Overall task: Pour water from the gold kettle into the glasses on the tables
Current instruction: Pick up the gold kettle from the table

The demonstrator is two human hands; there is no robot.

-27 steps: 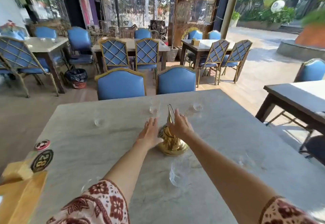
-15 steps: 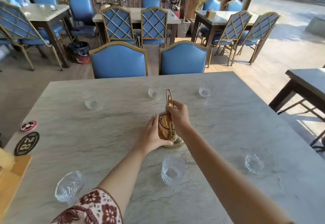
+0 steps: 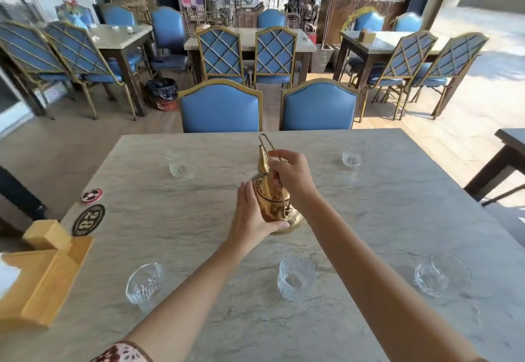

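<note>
The gold kettle [image 3: 273,202] stands near the middle of the marble table [image 3: 369,219], tipped away from me with its spout pointing to the far side. My right hand [image 3: 292,174] is closed around its thin wire handle. My left hand [image 3: 251,214] cups the kettle's left side and base. Three clear glasses stand near me: left [image 3: 145,283], middle [image 3: 295,278] and right [image 3: 439,275]. Two more glasses stand on the far side, left [image 3: 176,163] and right [image 3: 351,155].
Two blue chairs [image 3: 221,109] are tucked at the table's far edge. A wooden holder [image 3: 45,270] and a round "28" table marker [image 3: 88,219] sit at the left edge. Another dark table [image 3: 511,146] stands to the right, with further tables and chairs behind.
My left hand went from flat on the table beside the kettle to cupping its body. The kettle has tilted away from me. My view has dropped and moved closer.
</note>
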